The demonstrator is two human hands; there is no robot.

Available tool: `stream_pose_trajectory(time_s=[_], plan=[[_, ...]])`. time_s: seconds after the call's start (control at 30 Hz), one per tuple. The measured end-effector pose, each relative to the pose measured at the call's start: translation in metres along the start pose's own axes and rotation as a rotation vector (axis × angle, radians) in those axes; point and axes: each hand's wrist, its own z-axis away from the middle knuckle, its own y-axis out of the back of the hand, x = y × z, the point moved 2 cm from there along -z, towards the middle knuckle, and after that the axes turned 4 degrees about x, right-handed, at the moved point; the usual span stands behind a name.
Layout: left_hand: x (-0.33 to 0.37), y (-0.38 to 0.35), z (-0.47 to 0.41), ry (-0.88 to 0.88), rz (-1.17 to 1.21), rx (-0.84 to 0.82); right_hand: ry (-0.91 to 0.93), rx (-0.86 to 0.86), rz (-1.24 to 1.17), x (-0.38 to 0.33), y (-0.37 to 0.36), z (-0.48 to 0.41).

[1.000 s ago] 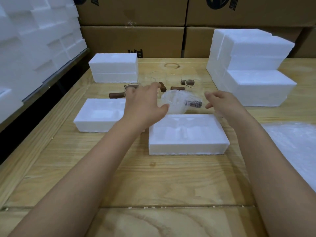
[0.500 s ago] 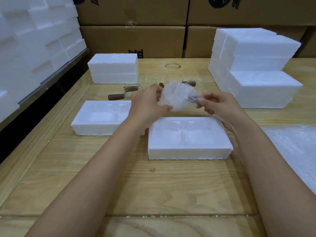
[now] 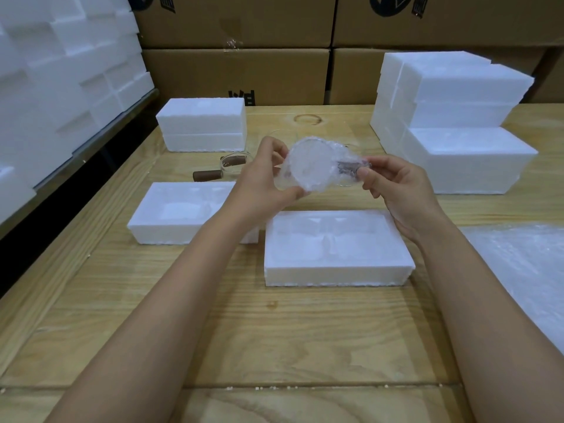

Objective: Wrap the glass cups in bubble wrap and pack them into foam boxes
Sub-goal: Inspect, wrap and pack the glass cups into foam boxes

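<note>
Presently the wrapped cup (image 3: 311, 166) was held in the air just beyond the far edge of the open box (image 3: 335, 270), between both hands. The left hand (image 3: 262, 184) gripped the round body, fingers curled over the wrap. The right hand (image 3: 393, 184) pinched the wrapped brown handle (image 3: 351, 167) between thumb and fingers.

Assessment: the glass is light and fragile. The bubble film is soft and probably slick over it, so it could shift. The body is the sound place to bear the load. The handle pinch should serve for steering only, without squeezing.

One second earlier the cup lay on the table (image 3: 274, 331) beyond the box, both hands open and reaching. It had since been lifted, with its round face turned to the camera.
</note>
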Motion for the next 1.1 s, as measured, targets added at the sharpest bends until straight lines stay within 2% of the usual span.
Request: stream_pose_trajectory(time_s=[0.17,0.33,0.7,0.83,1.1], plan=[[0.002,0.003,0.0,-0.003,0.167,-0.038,0.007,0.048,-0.057,-0.003,-0.001,0.0],[-0.001,0.0,0.0,-0.051,0.161,-0.131,0.013,0.111,0.006,-0.007,0.003,0.0],[0.008,0.005,-0.002,-0.084,0.222,0.006,0.024,0.108,0.014,-0.018,-0.007,0.009],[0.012,0.002,-0.002,-0.097,0.225,0.001,0.044,0.131,0.039,-0.02,-0.009,0.008],[-0.002,-0.006,-0.008,0.025,0.099,0.074,-0.023,0.143,0.216,-0.012,-0.013,0.009]])
